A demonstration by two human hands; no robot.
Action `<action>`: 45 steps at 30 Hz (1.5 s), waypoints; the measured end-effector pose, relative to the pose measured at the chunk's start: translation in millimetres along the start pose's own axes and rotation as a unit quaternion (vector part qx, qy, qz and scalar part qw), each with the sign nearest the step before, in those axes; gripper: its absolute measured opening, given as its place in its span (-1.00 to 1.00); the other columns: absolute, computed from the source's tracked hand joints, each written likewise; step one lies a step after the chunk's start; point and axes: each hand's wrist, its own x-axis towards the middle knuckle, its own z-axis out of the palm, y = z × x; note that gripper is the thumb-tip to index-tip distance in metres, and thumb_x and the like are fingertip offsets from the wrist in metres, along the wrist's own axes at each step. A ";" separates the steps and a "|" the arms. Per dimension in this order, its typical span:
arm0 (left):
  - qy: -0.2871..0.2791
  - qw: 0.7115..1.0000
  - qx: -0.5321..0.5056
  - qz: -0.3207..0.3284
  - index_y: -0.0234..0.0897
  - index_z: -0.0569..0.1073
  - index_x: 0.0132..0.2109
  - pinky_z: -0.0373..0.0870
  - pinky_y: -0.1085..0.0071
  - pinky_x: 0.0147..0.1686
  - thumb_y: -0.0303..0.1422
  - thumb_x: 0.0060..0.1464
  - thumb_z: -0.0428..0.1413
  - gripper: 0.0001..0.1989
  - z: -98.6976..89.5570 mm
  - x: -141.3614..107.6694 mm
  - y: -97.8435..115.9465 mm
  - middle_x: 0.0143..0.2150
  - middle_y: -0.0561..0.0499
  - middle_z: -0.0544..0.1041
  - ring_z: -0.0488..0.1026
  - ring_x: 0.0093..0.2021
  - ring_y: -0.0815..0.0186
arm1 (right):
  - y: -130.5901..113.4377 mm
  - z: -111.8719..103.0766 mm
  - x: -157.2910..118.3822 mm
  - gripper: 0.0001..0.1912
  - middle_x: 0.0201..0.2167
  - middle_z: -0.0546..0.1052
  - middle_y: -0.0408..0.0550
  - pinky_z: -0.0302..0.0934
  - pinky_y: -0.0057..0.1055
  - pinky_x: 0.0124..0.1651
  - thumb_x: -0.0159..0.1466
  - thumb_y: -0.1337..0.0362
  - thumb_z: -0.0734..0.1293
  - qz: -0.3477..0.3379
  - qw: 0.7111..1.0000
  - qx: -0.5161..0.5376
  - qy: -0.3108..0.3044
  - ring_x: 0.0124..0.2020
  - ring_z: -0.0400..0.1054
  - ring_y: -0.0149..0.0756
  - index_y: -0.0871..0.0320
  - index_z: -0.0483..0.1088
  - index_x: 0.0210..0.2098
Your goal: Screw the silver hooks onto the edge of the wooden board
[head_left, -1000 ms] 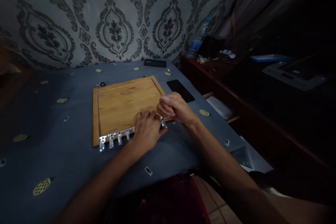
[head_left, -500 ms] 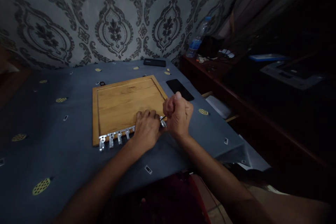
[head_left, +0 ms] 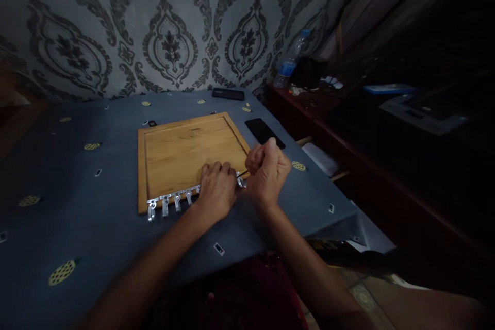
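A framed wooden board (head_left: 189,149) lies flat on the table, with a metal hook rail (head_left: 177,199) along its near edge. My left hand (head_left: 217,188) is closed over the rail's right part, fingertips pressing on the wood. It covers several of the hooks. Just to its right, my right hand (head_left: 266,172) makes a fist, thumb uppermost, at the board's near right corner. From this fist a thin dark shaft, seemingly a screwdriver (head_left: 242,173), points left to the rail's end. Its handle is hidden in the fist, and I cannot make out the tip.
A black phone (head_left: 263,131) lies right of the board, and another dark phone-like object (head_left: 228,94) is near the wall. On the dark wooden furniture (head_left: 309,108) at right stands a plastic bottle (head_left: 288,64). An open drawer (head_left: 320,159) holds something white. Blue patterned cloth (head_left: 96,237) covers the table.
My right fist has shifted slightly right and turned a little, with the shaft still at the rail's end. My left hand stays on the rail. The view has moved slightly.
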 end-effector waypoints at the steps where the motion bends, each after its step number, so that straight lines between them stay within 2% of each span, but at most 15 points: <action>1: 0.003 1.000 -0.001 0.000 -0.36 0.50 -0.05 0.28 0.02 0.03 -0.20 0.31 0.06 -0.70 -0.1 0.0 0.3 -0.03 -0.21 0.52 0.42 0.06 -0.02 | -0.5 -3.4 2.2 -0.44 -0.72 0.07 -0.30 -0.14 -0.44 -0.60 0.34 0.01 0.32 0.009 1.000 0.007 -0.022 -0.68 -0.08 -0.50 0.10 0.11 -0.67; 3: 0.010 1.000 0.002 0.001 -0.37 0.51 -0.06 0.27 0.03 0.02 -0.16 0.31 0.07 -0.67 0.1 0.3 1.0 -0.03 -0.21 0.52 0.42 0.06 -0.02 | -2.6 -11.3 8.4 -0.55 -0.71 0.13 -0.30 -0.11 -0.46 -0.58 0.29 0.07 0.38 0.049 0.996 0.030 -0.073 -0.66 -0.04 -0.50 0.11 0.20 -0.61; 6: 0.015 1.000 0.009 -0.004 -0.38 0.51 -0.05 0.27 0.04 0.01 -0.13 0.28 0.12 -0.65 0.6 0.7 1.8 -0.03 -0.21 0.52 0.42 0.06 -0.03 | -7.2 -23.2 20.6 -0.80 -0.64 0.30 -0.27 0.00 -0.47 -0.52 0.23 0.15 0.44 0.111 0.979 0.058 -0.162 -0.61 0.11 -0.47 0.10 0.41 -0.43; 7: 0.017 1.000 0.009 -0.004 -0.38 0.51 -0.04 0.27 0.04 0.00 -0.13 0.27 0.12 -0.64 0.7 0.8 1.9 -0.02 -0.21 0.52 0.41 0.06 -0.03 | -8.3 -26.5 24.4 -0.80 -0.61 0.34 -0.23 0.04 -0.45 -0.48 0.24 0.15 0.42 0.114 0.972 0.054 -0.200 -0.57 0.17 -0.45 0.12 0.44 -0.43; 9: 0.019 1.000 0.004 -0.004 -0.37 0.51 -0.02 0.27 0.04 0.01 -0.12 0.27 0.12 -0.63 0.6 0.9 1.9 0.00 -0.21 0.53 0.41 0.06 -0.02 | -9.0 -31.0 30.0 -0.66 -0.60 0.37 -0.16 0.08 -0.43 -0.45 0.28 0.13 0.38 0.111 0.952 0.043 -0.281 -0.54 0.23 -0.42 0.16 0.42 -0.56; 12: 0.017 1.000 -0.004 -0.004 -0.36 0.50 -0.02 0.27 0.04 0.01 -0.11 0.26 0.13 -0.63 0.3 0.8 1.5 -0.01 -0.19 0.53 0.41 0.07 -0.02 | -7.1 -31.2 31.5 -0.47 -0.74 0.21 -0.23 -0.05 -0.44 -0.55 0.33 0.08 0.34 0.132 0.925 0.065 -0.352 -0.67 0.07 -0.49 0.15 0.23 -0.70; 14: 0.017 1.000 -0.005 -0.002 -0.36 0.50 -0.02 0.27 0.04 0.01 -0.12 0.27 0.13 -0.64 0.4 0.6 1.2 -0.01 -0.19 0.53 0.41 0.06 -0.01 | -5.5 -27.2 28.7 -0.41 -0.78 0.08 -0.29 -0.17 -0.45 -0.60 0.33 0.04 0.35 0.144 0.925 0.082 -0.343 -0.73 -0.09 -0.54 0.13 0.12 -0.72; 16: 0.020 1.000 -0.004 -0.002 -0.37 0.50 -0.03 0.27 0.04 0.02 -0.13 0.27 0.13 -0.64 0.7 0.5 1.1 -0.01 -0.19 0.53 0.41 0.06 -0.01 | -4.9 -21.6 25.0 -0.36 -0.78 0.03 -0.32 -0.24 -0.46 -0.62 0.29 -0.01 0.38 0.141 0.937 0.086 -0.308 -0.73 -0.16 -0.57 0.13 0.05 -0.73; 20: 0.017 1.000 -0.002 -0.004 -0.38 0.50 -0.03 0.27 0.02 0.03 -0.12 0.27 0.13 -0.63 0.6 0.4 1.4 -0.01 -0.21 0.52 0.42 0.06 -0.02 | -6.6 -12.9 19.7 -0.31 -0.78 -0.02 -0.33 -0.27 -0.47 -0.64 0.21 -0.09 0.43 0.138 0.956 0.076 -0.246 -0.74 -0.18 -0.59 0.12 0.00 -0.74; 25: 0.014 1.000 0.004 -0.008 -0.36 0.50 -0.04 0.26 0.03 0.02 -0.11 0.28 0.11 -0.63 1.1 0.7 1.5 -0.04 -0.21 0.52 0.42 0.05 -0.02 | -6.5 -9.4 16.3 -0.30 -0.78 -0.02 -0.33 -0.27 -0.47 -0.65 0.18 -0.12 0.44 0.119 0.970 0.056 -0.204 -0.74 -0.17 -0.59 0.12 -0.01 -0.74; 31: 0.014 1.000 0.000 -0.007 -0.37 0.50 -0.03 0.26 0.03 0.03 -0.11 0.28 0.11 -0.62 1.1 1.1 1.6 -0.02 -0.20 0.52 0.42 0.07 -0.02 | -5.1 -9.0 18.7 -0.33 -0.78 0.00 -0.32 -0.26 -0.48 -0.65 0.23 -0.05 0.43 0.118 0.967 0.061 -0.219 -0.74 -0.15 -0.59 0.13 0.02 -0.74; 35: 0.010 1.000 0.002 -0.011 -0.38 0.51 -0.04 0.26 0.02 0.02 -0.10 0.27 0.12 -0.62 -0.1 2.1 2.3 0.00 -0.20 0.53 0.41 0.06 -0.02 | -16.9 -8.1 27.2 -0.34 -0.78 0.03 -0.30 -0.24 -0.47 -0.63 0.25 -0.04 0.41 0.095 0.961 0.074 -0.250 -0.73 -0.12 -0.58 0.14 0.05 -0.75; 39: 0.015 1.000 0.007 -0.011 -0.36 0.51 -0.07 0.27 0.04 0.01 -0.11 0.27 0.13 -0.64 0.3 2.0 2.3 -0.02 -0.18 0.53 0.42 0.05 -0.01 | -31.2 -8.8 31.9 -0.34 -0.78 0.02 -0.30 -0.22 -0.46 -0.62 0.26 -0.02 0.41 0.046 0.968 0.084 -0.234 -0.73 -0.14 -0.58 0.14 0.04 -0.75; 45: 0.030 0.999 0.009 0.002 -0.34 0.50 -0.06 0.27 0.05 0.00 -0.10 0.26 0.13 -0.64 1.0 -0.3 1.7 -0.04 -0.18 0.53 0.42 0.05 -0.01 | -24.4 -20.7 27.1 -0.33 -0.79 0.01 -0.30 -0.23 -0.45 -0.64 0.23 -0.06 0.42 0.089 0.975 0.058 -0.195 -0.74 -0.14 -0.57 0.12 0.05 -0.76</action>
